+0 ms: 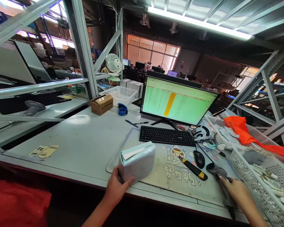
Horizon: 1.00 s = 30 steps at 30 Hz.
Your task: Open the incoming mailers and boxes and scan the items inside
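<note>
My left hand [117, 187] grips the near end of a pale blue box [137, 161] wrapped in clear film, resting on the desk mat [170, 179]. My right hand [236, 189] is closed round the handle of a grey barcode scanner [218, 172] lying at the mat's right edge. A yellow and black utility knife [194, 169] lies between the two hands. A black mouse [199, 158] sits just beyond the knife.
A black keyboard [167, 135] and a monitor [177, 101] with a green spreadsheet stand behind the mat. White baskets [257, 176] with small items and an orange cloth [246, 134] fill the right. A cardboard box [101, 104], tape dispenser [122, 109], pens and yellow labels [44, 151] lie left.
</note>
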Each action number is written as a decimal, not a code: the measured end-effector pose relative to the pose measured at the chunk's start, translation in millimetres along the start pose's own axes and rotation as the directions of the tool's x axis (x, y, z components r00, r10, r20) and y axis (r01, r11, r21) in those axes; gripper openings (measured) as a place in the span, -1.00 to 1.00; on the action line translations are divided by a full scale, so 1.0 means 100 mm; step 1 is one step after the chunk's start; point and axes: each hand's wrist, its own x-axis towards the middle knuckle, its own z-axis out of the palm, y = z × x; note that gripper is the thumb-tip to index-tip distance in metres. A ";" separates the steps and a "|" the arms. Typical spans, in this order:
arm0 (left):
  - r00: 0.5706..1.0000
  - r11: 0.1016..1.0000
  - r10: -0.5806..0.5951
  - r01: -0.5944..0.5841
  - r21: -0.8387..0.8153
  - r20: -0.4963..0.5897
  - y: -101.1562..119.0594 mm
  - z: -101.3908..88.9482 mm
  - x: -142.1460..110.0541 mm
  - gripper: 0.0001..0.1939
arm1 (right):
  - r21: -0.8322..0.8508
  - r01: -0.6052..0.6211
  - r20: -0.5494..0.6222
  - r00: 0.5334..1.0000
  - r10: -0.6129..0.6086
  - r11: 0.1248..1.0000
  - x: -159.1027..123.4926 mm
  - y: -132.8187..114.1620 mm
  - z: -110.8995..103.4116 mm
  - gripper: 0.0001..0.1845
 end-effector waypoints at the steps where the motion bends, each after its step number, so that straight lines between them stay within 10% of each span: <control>1: 0.999 0.999 0.029 -0.028 0.024 -0.019 -0.07 -0.05 0.04 -0.31 | -0.004 0.028 -0.005 1.000 -0.028 1.000 0.02 -0.11 0.05 -0.58; 10: 0.952 0.948 0.294 -0.278 0.155 -0.087 -0.30 -0.02 0.04 -0.39 | 0.140 0.353 0.140 0.918 -0.371 0.925 0.25 -1.67 0.85 -0.59; 18: 0.961 0.966 0.239 -0.220 0.134 -0.142 -0.20 -0.06 0.03 -0.40 | 0.185 0.370 0.162 0.902 -0.400 0.910 0.39 -2.03 1.09 -0.62; 24: 0.961 0.965 0.236 -0.215 0.153 -0.141 -0.19 -0.05 0.06 -0.37 | 0.336 0.441 0.148 0.848 -0.509 0.832 0.41 -2.12 0.78 -0.51; 30: 0.978 0.955 0.196 -0.206 -0.215 -0.069 0.12 0.16 -0.24 -0.27 | 0.637 0.444 0.297 0.612 -0.732 0.630 -0.47 -2.16 0.16 -0.19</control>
